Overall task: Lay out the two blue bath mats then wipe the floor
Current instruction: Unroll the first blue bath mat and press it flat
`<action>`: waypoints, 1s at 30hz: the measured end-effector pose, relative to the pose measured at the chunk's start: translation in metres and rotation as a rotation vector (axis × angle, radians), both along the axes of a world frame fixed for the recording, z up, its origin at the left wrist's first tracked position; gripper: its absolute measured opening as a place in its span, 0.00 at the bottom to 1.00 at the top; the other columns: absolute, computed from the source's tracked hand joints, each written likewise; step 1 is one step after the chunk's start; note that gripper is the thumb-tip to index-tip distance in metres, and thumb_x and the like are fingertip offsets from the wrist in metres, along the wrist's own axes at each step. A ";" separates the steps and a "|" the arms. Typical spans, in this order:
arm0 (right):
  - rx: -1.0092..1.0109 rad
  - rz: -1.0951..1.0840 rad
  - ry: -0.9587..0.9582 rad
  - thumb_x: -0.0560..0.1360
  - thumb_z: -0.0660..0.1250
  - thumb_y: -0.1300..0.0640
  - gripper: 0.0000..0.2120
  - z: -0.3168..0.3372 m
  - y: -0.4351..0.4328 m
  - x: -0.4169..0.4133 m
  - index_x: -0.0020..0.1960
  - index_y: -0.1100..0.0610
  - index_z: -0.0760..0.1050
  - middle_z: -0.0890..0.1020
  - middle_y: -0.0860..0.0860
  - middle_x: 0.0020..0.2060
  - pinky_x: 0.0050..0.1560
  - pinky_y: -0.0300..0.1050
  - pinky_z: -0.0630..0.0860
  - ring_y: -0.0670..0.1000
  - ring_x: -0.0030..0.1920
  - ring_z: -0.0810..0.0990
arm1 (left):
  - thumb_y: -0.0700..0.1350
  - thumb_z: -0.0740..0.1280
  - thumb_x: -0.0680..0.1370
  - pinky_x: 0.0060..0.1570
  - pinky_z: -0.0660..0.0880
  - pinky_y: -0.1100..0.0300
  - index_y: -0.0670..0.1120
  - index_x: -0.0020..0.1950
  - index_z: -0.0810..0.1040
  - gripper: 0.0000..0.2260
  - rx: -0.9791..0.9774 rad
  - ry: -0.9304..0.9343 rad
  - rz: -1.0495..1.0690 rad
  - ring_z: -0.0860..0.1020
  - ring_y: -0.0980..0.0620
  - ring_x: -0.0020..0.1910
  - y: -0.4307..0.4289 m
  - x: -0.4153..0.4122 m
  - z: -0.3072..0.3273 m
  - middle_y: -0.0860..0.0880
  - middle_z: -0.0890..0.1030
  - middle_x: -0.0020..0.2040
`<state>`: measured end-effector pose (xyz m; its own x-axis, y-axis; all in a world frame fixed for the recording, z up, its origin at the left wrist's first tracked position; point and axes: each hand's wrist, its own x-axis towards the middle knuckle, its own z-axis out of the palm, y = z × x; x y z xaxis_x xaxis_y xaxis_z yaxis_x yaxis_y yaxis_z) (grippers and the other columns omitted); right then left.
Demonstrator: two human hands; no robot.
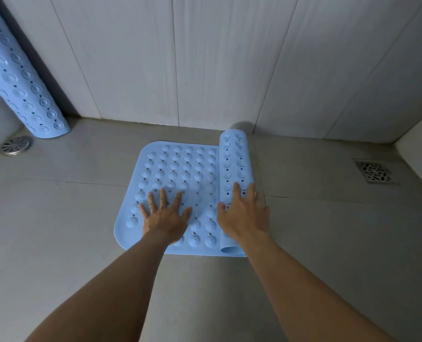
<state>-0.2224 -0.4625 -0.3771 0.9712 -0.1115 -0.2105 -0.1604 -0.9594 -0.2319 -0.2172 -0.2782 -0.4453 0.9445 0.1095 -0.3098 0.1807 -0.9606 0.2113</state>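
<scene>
Hands come first: left hand [165,215] lies flat with fingers spread on the unrolled part of the blue mat [178,174], right hand [242,211] rests open on its roll [233,159]. Beyond, on the grey floor [81,218], a second rolled mat [20,77] leans far left beside a round drain [16,145].
</scene>
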 end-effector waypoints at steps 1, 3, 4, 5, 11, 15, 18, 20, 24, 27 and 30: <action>-0.035 -0.002 -0.030 0.79 0.60 0.42 0.36 0.000 -0.003 0.001 0.80 0.55 0.50 0.52 0.61 0.78 0.71 0.63 0.64 0.63 0.75 0.58 | 0.68 0.45 0.80 0.72 0.34 0.33 0.59 0.80 0.41 0.32 0.005 0.012 0.015 0.34 0.36 0.78 -0.002 0.000 0.000 0.45 0.37 0.81; -0.052 -0.013 -0.063 0.77 0.65 0.45 0.38 0.001 -0.010 0.005 0.78 0.56 0.50 0.59 0.61 0.75 0.66 0.60 0.69 0.62 0.71 0.64 | 0.70 0.47 0.78 0.71 0.36 0.31 0.57 0.81 0.42 0.35 0.031 0.030 0.034 0.35 0.35 0.78 -0.011 0.002 0.001 0.44 0.37 0.81; -0.037 -0.016 -0.055 0.76 0.66 0.47 0.39 0.001 -0.013 0.007 0.78 0.55 0.49 0.61 0.61 0.73 0.64 0.59 0.70 0.62 0.69 0.66 | 0.69 0.48 0.79 0.71 0.37 0.29 0.57 0.81 0.44 0.34 0.035 0.028 0.034 0.36 0.34 0.78 -0.016 0.003 0.002 0.44 0.38 0.81; -0.025 -0.018 -0.034 0.76 0.66 0.47 0.40 0.003 -0.015 0.008 0.79 0.52 0.47 0.61 0.62 0.72 0.64 0.59 0.70 0.63 0.69 0.66 | 0.66 0.49 0.80 0.71 0.39 0.28 0.57 0.81 0.44 0.33 0.030 0.018 0.026 0.36 0.34 0.78 -0.021 0.005 0.003 0.44 0.38 0.81; -0.107 0.033 0.119 0.79 0.59 0.48 0.32 0.007 -0.023 0.022 0.80 0.47 0.50 0.38 0.62 0.79 0.74 0.70 0.55 0.70 0.78 0.45 | 0.61 0.45 0.82 0.70 0.37 0.27 0.58 0.81 0.40 0.28 0.008 0.045 -0.059 0.32 0.37 0.77 -0.054 0.011 0.005 0.42 0.33 0.80; -0.144 0.073 0.082 0.80 0.60 0.45 0.34 -0.006 -0.042 0.023 0.80 0.52 0.50 0.36 0.64 0.78 0.74 0.70 0.51 0.69 0.78 0.41 | 0.74 0.42 0.76 0.67 0.33 0.26 0.58 0.79 0.34 0.37 0.063 0.056 -0.033 0.30 0.36 0.76 -0.061 0.009 -0.005 0.42 0.29 0.78; -0.184 0.083 0.034 0.78 0.67 0.49 0.41 -0.012 -0.059 0.022 0.81 0.57 0.47 0.36 0.61 0.79 0.75 0.70 0.51 0.67 0.79 0.38 | 0.73 0.41 0.76 0.68 0.34 0.25 0.62 0.78 0.32 0.35 0.081 0.032 -0.046 0.29 0.36 0.75 -0.063 0.008 -0.009 0.43 0.28 0.77; -0.187 0.140 0.007 0.78 0.65 0.51 0.41 -0.012 -0.067 0.022 0.81 0.55 0.44 0.38 0.61 0.80 0.76 0.70 0.49 0.67 0.79 0.39 | 0.72 0.40 0.77 0.67 0.35 0.25 0.64 0.77 0.31 0.33 0.097 0.032 -0.046 0.29 0.36 0.75 -0.065 0.006 -0.009 0.43 0.28 0.77; -0.149 0.151 0.006 0.80 0.57 0.51 0.32 -0.014 -0.088 0.020 0.81 0.50 0.49 0.40 0.62 0.80 0.75 0.72 0.49 0.67 0.79 0.39 | 0.70 0.40 0.78 0.68 0.36 0.25 0.64 0.77 0.32 0.31 0.109 0.029 -0.010 0.30 0.36 0.76 -0.073 0.002 -0.011 0.45 0.30 0.79; -0.212 0.136 -0.051 0.81 0.57 0.43 0.33 -0.017 -0.102 0.019 0.80 0.56 0.53 0.44 0.62 0.80 0.74 0.70 0.54 0.66 0.79 0.44 | 0.67 0.44 0.80 0.68 0.36 0.25 0.60 0.79 0.35 0.31 0.115 0.042 0.029 0.32 0.35 0.77 -0.086 0.004 -0.007 0.43 0.32 0.80; -0.227 0.176 -0.064 0.79 0.64 0.47 0.35 -0.017 -0.117 0.018 0.79 0.55 0.53 0.52 0.61 0.78 0.73 0.70 0.56 0.65 0.78 0.50 | 0.64 0.44 0.81 0.69 0.38 0.26 0.56 0.80 0.37 0.31 0.111 0.021 0.078 0.34 0.35 0.77 -0.102 0.003 -0.007 0.43 0.35 0.80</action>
<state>-0.2047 -0.5798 -0.3941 0.9904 0.0222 -0.1368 0.0207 -0.9997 -0.0121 -0.2146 -0.3804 -0.4524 0.9252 0.2176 -0.3109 0.2594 -0.9606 0.0996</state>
